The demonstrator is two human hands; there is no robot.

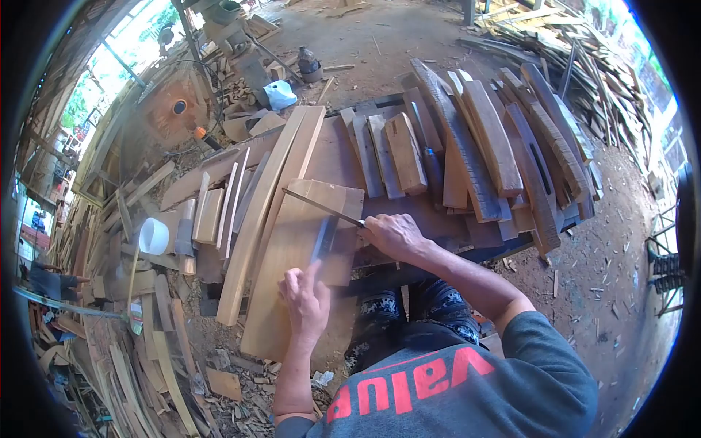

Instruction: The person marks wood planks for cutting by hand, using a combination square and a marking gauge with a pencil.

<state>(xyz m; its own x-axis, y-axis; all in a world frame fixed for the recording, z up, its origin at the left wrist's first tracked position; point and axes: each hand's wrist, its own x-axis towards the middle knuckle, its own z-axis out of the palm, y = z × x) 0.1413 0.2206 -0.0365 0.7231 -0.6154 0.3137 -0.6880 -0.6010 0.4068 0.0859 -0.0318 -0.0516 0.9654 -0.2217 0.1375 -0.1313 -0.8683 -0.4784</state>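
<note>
My right hand [394, 235] is closed around the near end of a long, thin, dark metal tool [321, 206], which looks like a file. The tool points up and left across a wide, light-brown board [292, 255]. Just below it, over the same board, is a shiny metal strip [322, 239], smeared by motion. My left hand [305, 298] has bent fingers, with the index finger and thumb at the strip's lower end. The grip there is partly blurred. Beside the board, on the left, lies a long wooden beam [259, 219].
Several thick wooden pieces [489, 139] are laid side by side at the table's right. A white cup-like container [154, 236] stands at left among offcuts. Behind are a light-blue plastic bag [280, 95] and a dark bottle [309, 64]. Scrap wood [175, 365] covers the ground at lower left.
</note>
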